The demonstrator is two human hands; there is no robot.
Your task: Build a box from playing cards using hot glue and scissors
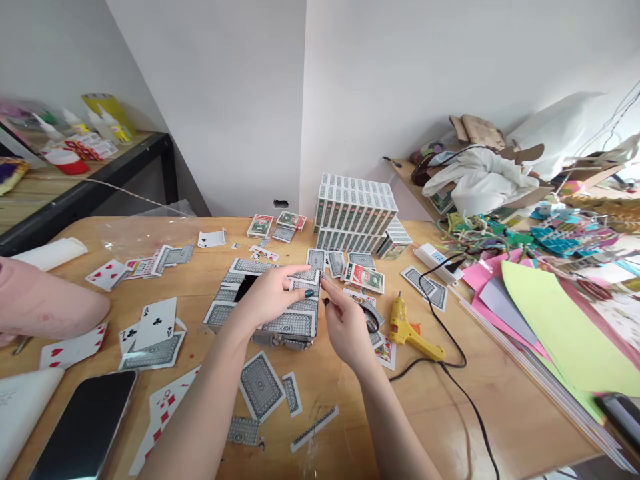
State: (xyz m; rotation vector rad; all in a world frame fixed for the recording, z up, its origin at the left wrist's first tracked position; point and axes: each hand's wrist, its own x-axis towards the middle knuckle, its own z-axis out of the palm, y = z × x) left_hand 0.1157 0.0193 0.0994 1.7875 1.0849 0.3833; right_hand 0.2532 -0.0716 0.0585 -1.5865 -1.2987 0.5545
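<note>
Left hand [270, 291] spread and pressing the box [299, 319], right hand [346, 321] gripping scissors [375, 320], we're maybe trimming its far-right corner, needing care next.

Stacked card packs [355, 208] behind the box [286, 324], glue gun [403, 325] right, phone [85, 427] front left.

Looks forward and down from the wearer's head, over the nearby left hand [267, 293] and right hand [347, 328], toward the wall [380, 87].
</note>
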